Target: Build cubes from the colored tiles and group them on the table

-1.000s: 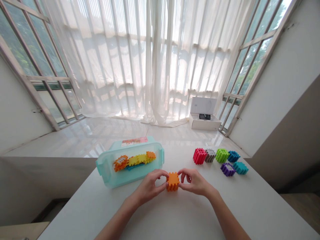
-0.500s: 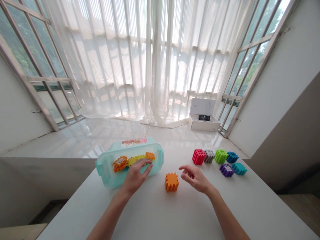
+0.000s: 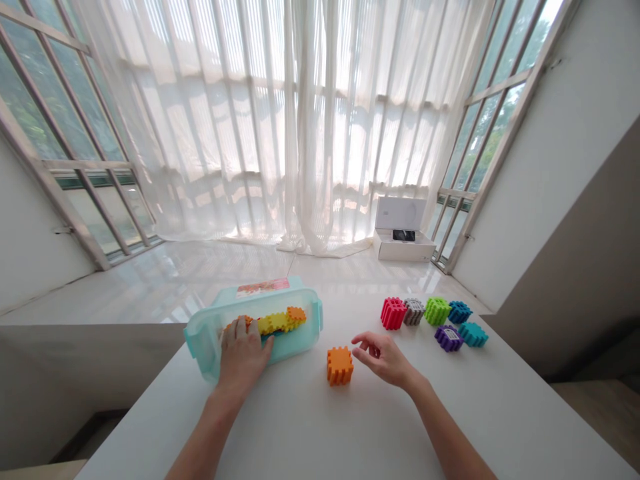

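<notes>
Left hand (image 3: pixel 245 357), nearer, partly covered the orange interlocking piece (image 3: pixel 249 321) at the left-right row's left end in the turquoise tub (image 3: pixel 319 317), grip hidden; right hand (image 3: pixel 381 359), empty, loosely parted, was just right of the orange cube (image 3: pixel 340 366).

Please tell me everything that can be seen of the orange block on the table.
The orange block is box-shaped, with toothed edges and a flat, plain top; it looks like plastic. It rests on the white table, a ridged side turned toward the camera. The right hand is close beside it, not gripping it; whether they touch cannot be told.
</notes>
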{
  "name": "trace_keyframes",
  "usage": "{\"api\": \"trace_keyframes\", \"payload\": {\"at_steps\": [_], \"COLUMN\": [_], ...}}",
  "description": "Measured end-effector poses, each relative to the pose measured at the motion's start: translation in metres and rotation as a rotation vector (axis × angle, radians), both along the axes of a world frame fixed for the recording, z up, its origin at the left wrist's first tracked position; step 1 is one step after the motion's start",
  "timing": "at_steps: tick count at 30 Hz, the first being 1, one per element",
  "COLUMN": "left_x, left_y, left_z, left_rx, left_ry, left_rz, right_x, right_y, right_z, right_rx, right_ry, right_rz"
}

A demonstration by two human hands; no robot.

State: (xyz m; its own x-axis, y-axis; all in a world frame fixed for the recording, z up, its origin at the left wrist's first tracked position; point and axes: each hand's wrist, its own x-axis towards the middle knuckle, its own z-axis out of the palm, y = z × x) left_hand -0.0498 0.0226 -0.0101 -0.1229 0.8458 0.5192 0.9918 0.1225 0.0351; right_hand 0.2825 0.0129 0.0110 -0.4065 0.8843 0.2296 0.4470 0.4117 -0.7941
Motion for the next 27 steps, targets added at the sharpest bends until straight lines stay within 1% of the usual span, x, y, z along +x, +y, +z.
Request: {"api": "trace_keyframes", "payload": {"at_steps": [5, 7, 9, 13, 16, 19, 21, 25, 27], "left_x": [0.001, 0.005, 0.008, 0.009, 0.011, 0.018, 0.025, 0.041, 0.046], "left_y": [-0.001, -0.003, -0.005, -0.006, -0.006, -0.009, -0.012, -0.02, -0.024], "left_z": [0.006, 0.011, 0.014, 0.018, 0.018, 0.018, 0.018, 0.018, 0.018], "left_rx": [-0.003, 0.053, 0.123, 0.212, 0.256, 0.267, 0.266, 0.271, 0.272], "left_ry": [0.024, 0.01, 0.001, -0.043, -0.128, -0.237, -0.275, -0.254, -0.223], "left_rz": [0.016, 0.017, -0.013, -0.151, -0.278, -0.39, -0.464, -0.605, -0.626], "right_x": [-0.001, 0.0, 0.0, 0.0, -0.001, -0.001, -0.002, -0.003, -0.003], "right_y": [0.0, 0.0, 0.0, 0.001, 0.002, 0.002, 0.002, 0.001, -0.001], "right_z": [0.001, 0.001, 0.002, 0.001, -0.001, -0.001, 0.0, 0.002, 0.004], "right_rx": [0.023, 0.033, 0.05, 0.082, 0.105, 0.143, 0.172, 0.23, 0.253], "right_ry": [0.002, -0.002, -0.009, -0.015, -0.011, -0.009, 0.002, 0.045, 0.049], "right_rz": [-0.013, -0.015, -0.021, -0.051, -0.077, -0.116, -0.142, -0.192, -0.211]}}
